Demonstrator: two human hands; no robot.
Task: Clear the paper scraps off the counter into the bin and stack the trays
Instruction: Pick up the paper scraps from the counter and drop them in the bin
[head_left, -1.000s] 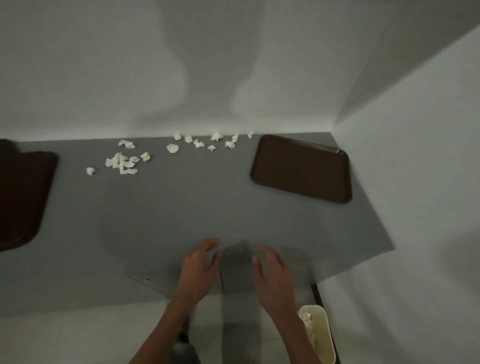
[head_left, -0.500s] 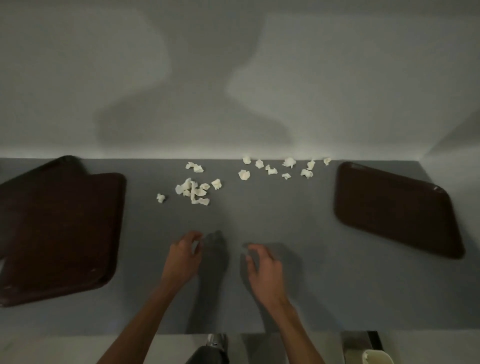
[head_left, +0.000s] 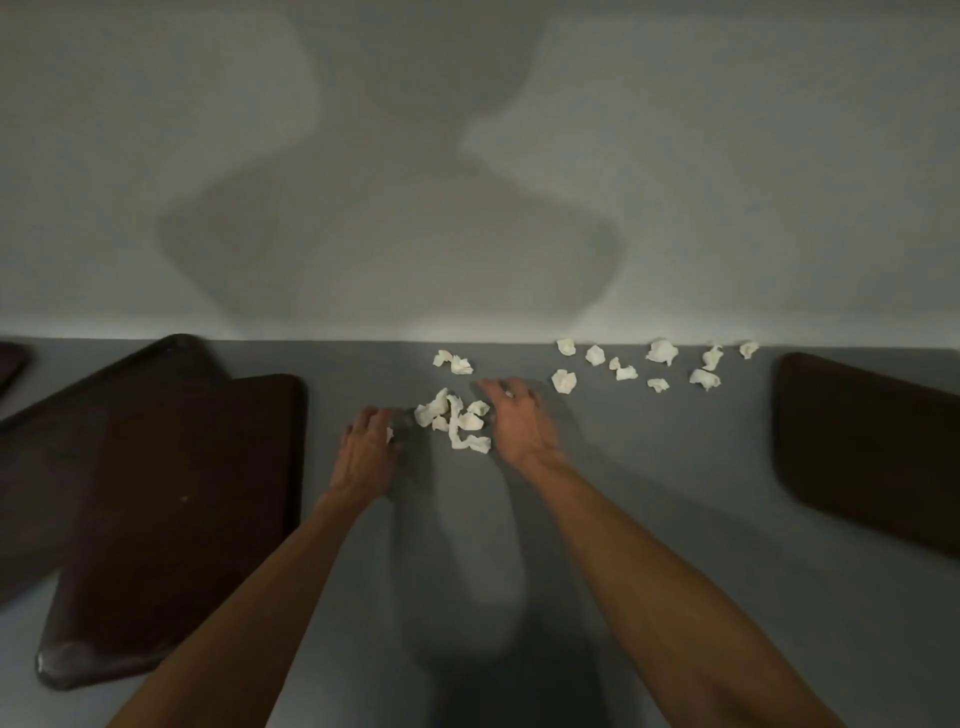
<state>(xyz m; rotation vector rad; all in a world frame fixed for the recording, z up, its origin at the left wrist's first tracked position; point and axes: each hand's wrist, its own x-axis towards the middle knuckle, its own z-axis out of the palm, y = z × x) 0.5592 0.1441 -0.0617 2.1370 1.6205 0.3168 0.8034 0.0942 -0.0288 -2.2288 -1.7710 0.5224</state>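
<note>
The scraps (head_left: 457, 421) sit piled on the counter (head_left: 649, 467) between the hands: right hand (head_left: 517, 421) loosely cupped, gripping nothing; left hand (head_left: 369, 441) curled, can't tell if it holds any. Rush the scoop and light bits could slip out; the far row (head_left: 660, 364) might get missed.

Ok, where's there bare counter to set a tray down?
Widest bare patch: the counter between the middle scrap pile and the right tray, in front of the back row of scraps. The strip between the left trays and the pile is narrow. Back edge is crowded.
</note>
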